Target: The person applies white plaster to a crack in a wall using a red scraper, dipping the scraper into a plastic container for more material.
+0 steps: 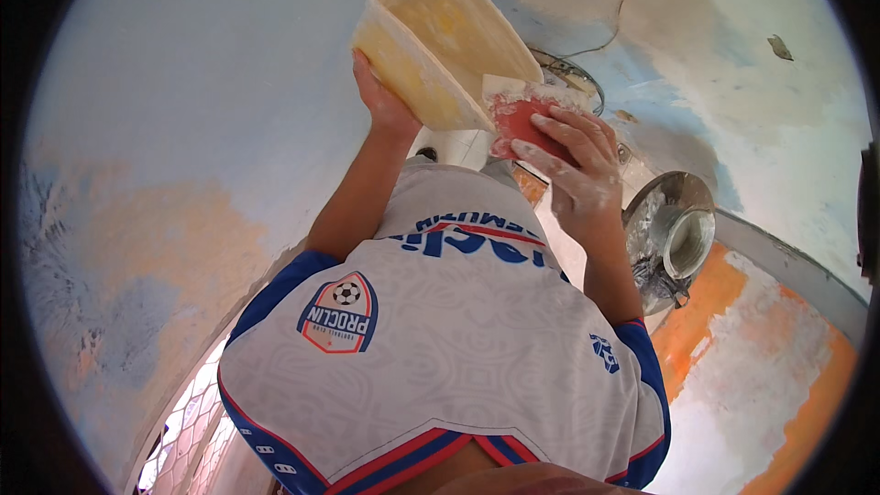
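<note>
My left hand (387, 103) grips the side of a long, pale yellow plastic tub (411, 73), which is tilted and smeared with whitish paste inside and along its rim. In my right hand (585, 170) is a red putty spreader (526, 121) with white filler crusted along its edge. The spreader is at the tub's near right corner; whether the two touch I cannot tell. White residue coats the fingers of my right hand.
Patchy blue and beige wall (183, 128) surrounds me on the left and ahead. A paste-stained round container (689, 240) with crumpled plastic stands to my right, before a patchy orange and white wall (706, 307). A thin cable (620, 11) runs across the far wall. A window grille (188, 431) is at lower left.
</note>
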`<state>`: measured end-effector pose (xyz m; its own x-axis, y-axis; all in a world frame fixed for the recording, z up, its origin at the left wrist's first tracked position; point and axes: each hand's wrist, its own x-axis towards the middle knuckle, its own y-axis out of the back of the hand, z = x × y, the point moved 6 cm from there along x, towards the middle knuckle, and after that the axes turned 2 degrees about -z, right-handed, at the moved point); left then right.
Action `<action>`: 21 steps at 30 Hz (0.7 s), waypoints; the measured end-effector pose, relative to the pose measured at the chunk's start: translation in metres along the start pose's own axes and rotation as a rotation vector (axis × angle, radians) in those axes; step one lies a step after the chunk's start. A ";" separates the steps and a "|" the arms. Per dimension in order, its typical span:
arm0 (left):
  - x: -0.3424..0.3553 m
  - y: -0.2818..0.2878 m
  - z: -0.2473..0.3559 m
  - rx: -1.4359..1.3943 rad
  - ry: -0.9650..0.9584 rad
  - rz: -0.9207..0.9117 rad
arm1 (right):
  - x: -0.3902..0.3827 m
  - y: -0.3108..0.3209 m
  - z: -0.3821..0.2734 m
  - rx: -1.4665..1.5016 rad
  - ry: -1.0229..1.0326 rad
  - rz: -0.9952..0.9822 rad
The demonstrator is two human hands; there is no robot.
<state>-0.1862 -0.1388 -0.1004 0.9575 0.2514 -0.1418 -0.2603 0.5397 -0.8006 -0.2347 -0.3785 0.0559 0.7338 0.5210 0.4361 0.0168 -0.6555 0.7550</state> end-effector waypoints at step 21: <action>0.020 0.079 0.051 -0.050 -0.020 -0.003 | 0.030 -0.051 -0.042 0.044 -0.007 -0.126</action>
<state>-0.1944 -0.0499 -0.1364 0.9554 0.2661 -0.1278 -0.2501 0.4995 -0.8294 -0.2415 -0.3067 0.0515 0.7285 0.5970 0.3361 0.1387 -0.6089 0.7811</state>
